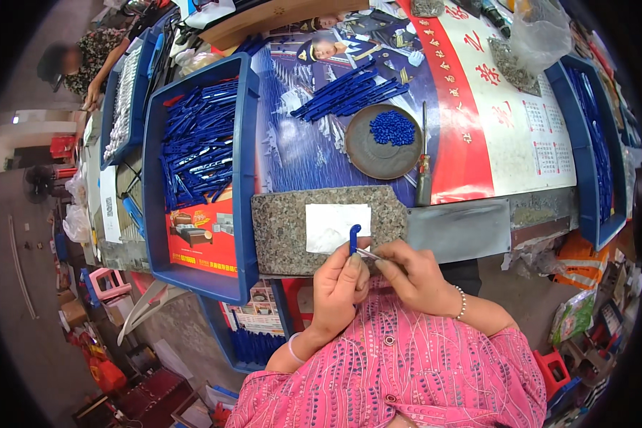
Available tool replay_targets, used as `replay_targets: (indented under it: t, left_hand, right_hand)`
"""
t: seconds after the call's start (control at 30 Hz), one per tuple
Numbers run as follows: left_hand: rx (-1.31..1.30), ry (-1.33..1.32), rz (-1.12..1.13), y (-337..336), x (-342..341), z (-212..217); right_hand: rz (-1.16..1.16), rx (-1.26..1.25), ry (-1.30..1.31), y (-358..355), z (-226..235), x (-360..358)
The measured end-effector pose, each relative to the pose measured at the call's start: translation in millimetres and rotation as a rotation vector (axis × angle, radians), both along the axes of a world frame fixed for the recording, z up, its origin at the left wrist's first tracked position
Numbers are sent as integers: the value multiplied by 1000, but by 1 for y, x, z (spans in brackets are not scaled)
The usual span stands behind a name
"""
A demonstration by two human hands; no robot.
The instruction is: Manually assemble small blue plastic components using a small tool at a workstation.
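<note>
My left hand (341, 284) is closed on a slim blue plastic piece (354, 232), whose curved top end stands up above the thumb. Close beside it, my right hand (417, 277) pinches a thin metal tool (368, 254) with its tip against the blue piece; its exact kind is too small to tell. Both hands are at the near edge of a speckled stone slab (282, 232), where a white sheet (328, 220) lies. Beyond the slab, a round dark dish (378, 165) holds many small blue parts (392, 128). Long blue plastic strips (349, 91) lie in a loose pile behind it.
At left, a large blue tray (247, 178) holds many blue strips; another blue tray (601, 239) stands far right. A screwdriver (424, 167) lies beside the dish. A lower tray (217, 335) sits below the table edge. Another person (100, 60) is at the far left.
</note>
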State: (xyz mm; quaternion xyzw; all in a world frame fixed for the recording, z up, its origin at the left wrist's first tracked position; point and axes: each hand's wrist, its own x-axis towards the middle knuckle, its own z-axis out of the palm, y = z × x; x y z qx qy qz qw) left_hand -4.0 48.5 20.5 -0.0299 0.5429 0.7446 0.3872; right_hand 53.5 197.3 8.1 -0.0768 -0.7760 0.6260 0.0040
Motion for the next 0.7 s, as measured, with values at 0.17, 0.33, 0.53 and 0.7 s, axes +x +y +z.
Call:
replay_targets:
  t: [0.17, 0.33, 0.53, 0.7]
  left_hand:
    - [204, -235, 53, 0, 0, 1]
    - [279, -391, 45, 2, -2, 2]
    - [250, -305, 8, 2, -1, 4]
    - [187, -205, 20, 0, 1, 4]
  right_hand:
    - [-98, 140, 246, -11, -26, 1]
    - [-95, -145, 157, -8, -27, 2]
    - [-198, -601, 81, 3, -17, 8]
    - [-273, -512, 88, 15, 4, 1]
